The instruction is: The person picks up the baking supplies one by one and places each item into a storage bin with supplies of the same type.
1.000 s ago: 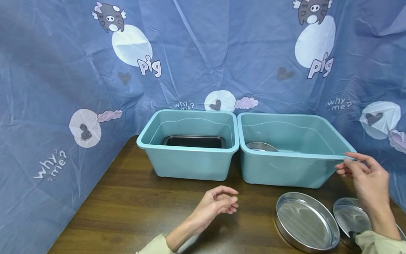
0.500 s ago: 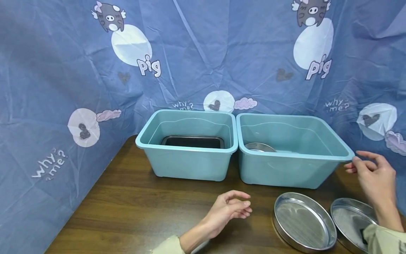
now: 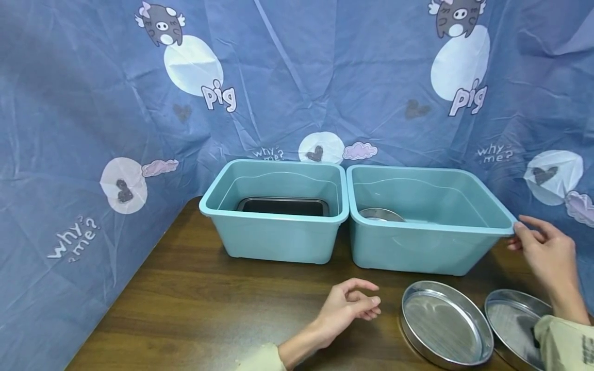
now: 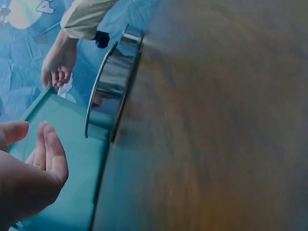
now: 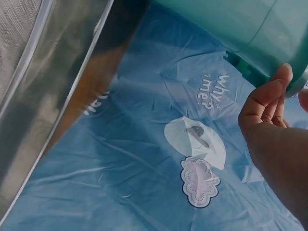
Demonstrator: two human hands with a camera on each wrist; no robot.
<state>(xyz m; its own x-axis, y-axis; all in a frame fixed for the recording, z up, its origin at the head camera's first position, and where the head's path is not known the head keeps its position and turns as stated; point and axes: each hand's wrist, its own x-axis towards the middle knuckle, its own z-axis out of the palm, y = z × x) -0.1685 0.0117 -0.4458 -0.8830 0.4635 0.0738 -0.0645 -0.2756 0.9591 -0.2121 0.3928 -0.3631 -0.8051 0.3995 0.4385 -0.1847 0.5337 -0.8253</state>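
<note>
At the front right corner of the right-hand blue-green plastic bin [image 3: 417, 250], my right hand [image 3: 549, 252] grips the rim with thumb and fingers. In the right wrist view, the fingers of the right hand [image 5: 267, 108] curl under that rim, with the thumb cut off by the frame edge. My left hand [image 3: 345, 309] hovers over the table, holding nothing, fingers loosely bent. A round metal sieve [image 3: 447, 324] lies to its right. Another sieve [image 3: 515, 322] sits beside that one, partly hidden by the right sleeve. Inside the right-hand bin a round metal rim [image 3: 380, 214] shows.
A second blue-green bin [image 3: 276, 239] stands close on the left, with a dark rectangular pan [image 3: 285, 206] inside. The wooden table [image 3: 195, 309] runs in front of both bins. A blue patterned cloth [image 3: 287, 77] hangs behind and at the sides.
My left hand has moved right, towards the nearer sieve. The right hand has shifted slightly right and now holds the bin's corner. The bins and the nearer sieve look unmoved.
</note>
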